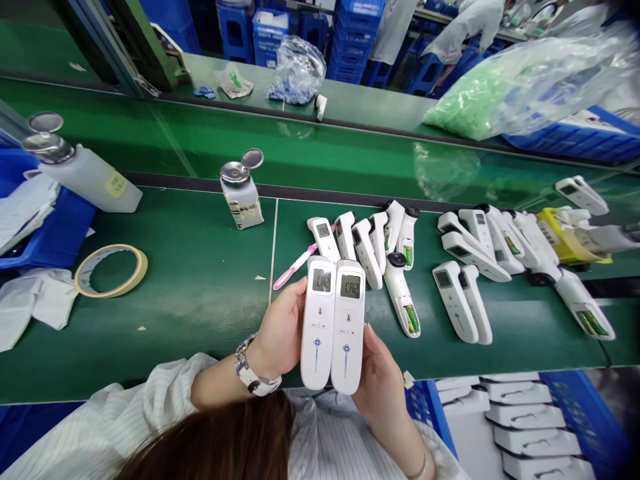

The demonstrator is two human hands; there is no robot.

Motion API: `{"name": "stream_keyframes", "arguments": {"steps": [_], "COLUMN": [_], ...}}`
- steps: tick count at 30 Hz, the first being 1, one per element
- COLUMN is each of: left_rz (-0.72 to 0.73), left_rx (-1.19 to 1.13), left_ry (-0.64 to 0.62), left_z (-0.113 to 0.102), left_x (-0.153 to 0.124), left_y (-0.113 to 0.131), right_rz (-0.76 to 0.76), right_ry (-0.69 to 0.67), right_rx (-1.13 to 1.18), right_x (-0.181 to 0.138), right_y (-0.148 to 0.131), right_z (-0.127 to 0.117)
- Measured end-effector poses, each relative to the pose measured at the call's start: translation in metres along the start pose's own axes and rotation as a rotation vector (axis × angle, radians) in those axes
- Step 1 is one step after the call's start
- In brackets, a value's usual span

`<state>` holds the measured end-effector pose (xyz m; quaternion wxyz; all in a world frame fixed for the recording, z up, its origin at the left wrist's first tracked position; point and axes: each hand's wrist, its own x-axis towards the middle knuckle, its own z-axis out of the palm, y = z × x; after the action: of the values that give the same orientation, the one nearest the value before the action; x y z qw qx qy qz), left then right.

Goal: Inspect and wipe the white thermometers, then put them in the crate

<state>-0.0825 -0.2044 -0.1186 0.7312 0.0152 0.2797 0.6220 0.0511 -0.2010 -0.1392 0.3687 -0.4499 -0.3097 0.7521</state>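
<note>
Two white infrared thermometers are held side by side over the front of the green bench, their lit displays facing me. My left hand (281,331) is closed around the left thermometer (317,333). The right thermometer (347,337) is gripped by my right hand (381,380). Both displays show similar dark characters. Just beyond them, a group of several more thermometers (367,253) lies on the bench, one of them (400,293) with green batteries showing in its handle. A pink and white toothbrush (295,267) rests to the left of that group.
At the right lie more thermometers (475,247), beside a yellow holder (560,237). Pump bottles (243,200) and a tape roll (113,270) stand or lie to the left. A blue crate (430,407) of thermometers sits below the bench edge. Bags lie on the far ledge.
</note>
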Motion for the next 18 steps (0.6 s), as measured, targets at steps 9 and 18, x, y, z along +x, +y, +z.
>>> {"name": "stream_keyframes", "arguments": {"steps": [9,18], "left_rz": [-0.005,0.131], "left_rx": [-0.057,0.070], "left_ry": [-0.013,0.041], "left_z": [-0.0024,-0.0008], "left_x": [0.0025,-0.0002], "left_y": [-0.0016,-0.0038], "right_rz": [0.075,0.035], "right_ry": [-0.066,-0.099], "right_rx": [0.105,0.054], "right_x": [-0.0005,-0.0014], "right_y": [0.0037,0.0057], "right_z": [-0.0047,-0.0089]}}
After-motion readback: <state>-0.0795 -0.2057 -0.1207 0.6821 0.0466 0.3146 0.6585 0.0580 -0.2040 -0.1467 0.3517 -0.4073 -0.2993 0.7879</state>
